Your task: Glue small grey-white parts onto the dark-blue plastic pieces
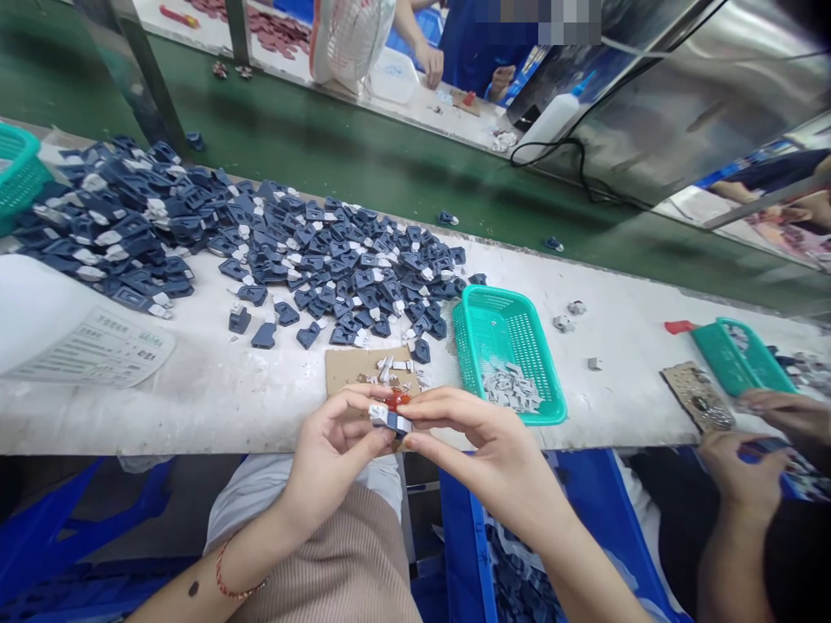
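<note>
Pinching one small navy-and-white part (392,422) from both sides, the left hand (325,439) and right hand (490,434) meet low in my head view, just beyond the lap. The left thumb and forefinger grip its white end; the right thumb and fingertips press its other end. Beside the lap, under the bench edge, I see a blue crate (468,536) with navy pieces inside.

Just behind the fingers lies a cardboard pad (344,365) bearing pale scraps; a glossy red object (397,398) there is too hidden for me to identify. Right of the pad, a green mesh basket (529,333) holds small white pieces (512,388). Farther right, a co-worker's hand (744,467) grips a dark piece.

To the left, a white bottle (52,320) shows its printed label. Behind, a broad heap of navy-and-white pieces (351,260) spreads over the white benchtop (260,398). Past it runs a green strip (389,164); on the far bench I make out a white squeeze bottle (551,121) and another person's hand (428,62).
</note>
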The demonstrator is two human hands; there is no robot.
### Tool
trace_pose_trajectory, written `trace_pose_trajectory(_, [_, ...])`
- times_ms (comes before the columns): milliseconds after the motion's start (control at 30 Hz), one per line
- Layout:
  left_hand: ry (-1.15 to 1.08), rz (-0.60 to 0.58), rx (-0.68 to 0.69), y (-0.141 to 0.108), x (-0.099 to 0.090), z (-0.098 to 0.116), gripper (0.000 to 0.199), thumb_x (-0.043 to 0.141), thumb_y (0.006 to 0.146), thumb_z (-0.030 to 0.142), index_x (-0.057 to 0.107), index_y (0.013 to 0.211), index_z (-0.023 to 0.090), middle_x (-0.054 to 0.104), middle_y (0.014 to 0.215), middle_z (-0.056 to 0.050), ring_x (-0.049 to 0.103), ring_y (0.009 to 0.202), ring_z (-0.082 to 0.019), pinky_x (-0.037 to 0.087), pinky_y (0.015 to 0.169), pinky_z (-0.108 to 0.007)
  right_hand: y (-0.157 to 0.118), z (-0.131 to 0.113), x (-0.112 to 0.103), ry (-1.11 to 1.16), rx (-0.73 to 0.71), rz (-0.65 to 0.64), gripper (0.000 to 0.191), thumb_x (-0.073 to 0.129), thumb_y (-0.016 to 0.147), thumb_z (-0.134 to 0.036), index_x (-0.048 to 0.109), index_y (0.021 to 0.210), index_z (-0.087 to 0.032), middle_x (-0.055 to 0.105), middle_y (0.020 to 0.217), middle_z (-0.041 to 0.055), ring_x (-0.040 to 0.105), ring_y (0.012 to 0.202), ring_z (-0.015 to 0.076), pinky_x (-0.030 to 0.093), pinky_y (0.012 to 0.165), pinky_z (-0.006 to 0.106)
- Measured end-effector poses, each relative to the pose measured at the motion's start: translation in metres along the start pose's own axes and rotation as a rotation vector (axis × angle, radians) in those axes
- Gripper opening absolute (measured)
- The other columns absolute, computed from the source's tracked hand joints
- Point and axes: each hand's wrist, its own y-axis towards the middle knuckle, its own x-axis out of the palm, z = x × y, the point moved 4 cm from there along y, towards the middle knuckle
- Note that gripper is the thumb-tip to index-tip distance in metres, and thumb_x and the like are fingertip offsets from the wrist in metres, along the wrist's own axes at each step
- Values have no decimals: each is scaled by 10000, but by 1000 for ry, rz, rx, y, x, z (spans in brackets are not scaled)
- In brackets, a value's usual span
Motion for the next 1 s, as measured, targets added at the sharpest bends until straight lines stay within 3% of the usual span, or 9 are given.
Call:
trace_pose_trajectory(100, [1,7,-12,0,0,2,126,750,750,198,642,803,162,618,1155,-42,699,758,-125,602,641,-219,1,8,2,155,93,10,224,620,875,-366,714,1029,-233,726,922,43,673,809,177,548,715,284])
trace_pose_trajectory(200, [5,21,-27,1,1,4,135,761,737,216,653,799,164,632,1176,-52,694,735,-121,592,612,-202,2,13,12,245,87,52,329,480,941,-460,690,1037,-225,708,916,47,631,726,154,514,630,258])
trace_pose_trajectory(267, [4,24,-25,1,2,5,141,768,731,228,663,803,168,620,1221,-58,696,741,-126,592,601,-202,3,16,22,312,76,37,333,470,943,-472,677,1027,-226,694,964,52,630,779,169,506,640,259])
trace_pose_trajectory(400, [28,49,36,2,2,7,115,770,733,207,677,791,172,588,1295,-58,702,771,-129,590,612,-198,7,17,37,332,11,56,318,484,939,-457,678,906,-207,660,896,51,613,886,203,485,803,305])
trace_pose_trajectory(500, [48,63,51,4,0,7,102,768,738,203,682,782,171,597,1293,-56,702,748,-117,586,614,-193,8,17,39,265,-23,82,389,422,965,-445,652,785,-188,614,853,57,580,839,199,457,783,310])
trace_pose_trajectory(600, [61,70,34,7,0,4,99,762,748,214,693,806,175,620,1279,-58,698,718,-105,577,604,-181,8,17,38,214,-35,100,380,390,982,-412,630,789,-191,590,862,56,561,825,194,446,759,309])
trace_pose_trajectory(767, [78,38,32,8,7,2,207,704,810,232,714,1016,217,613,1318,-70,693,969,-175,575,781,-223,8,13,34,151,-96,139,313,390,994,-346,654,895,-209,615,926,58,574,920,195,439,834,307])
trace_pose_trajectory(900, [81,43,74,12,14,1,311,767,738,192,717,1043,227,656,1267,-68,610,1163,-217,506,962,-276,6,17,35,188,-100,183,271,443,975,-348,674,921,-217,628,962,56,583,977,200,446,876,315])
trace_pose_trajectory(1000, [107,75,39,18,16,-2,258,779,721,207,733,976,205,668,1248,-81,583,1196,-233,525,897,-254,4,23,28,260,-78,148,404,343,1002,-394,695,932,-210,639,1013,67,606,967,196,480,823,310])
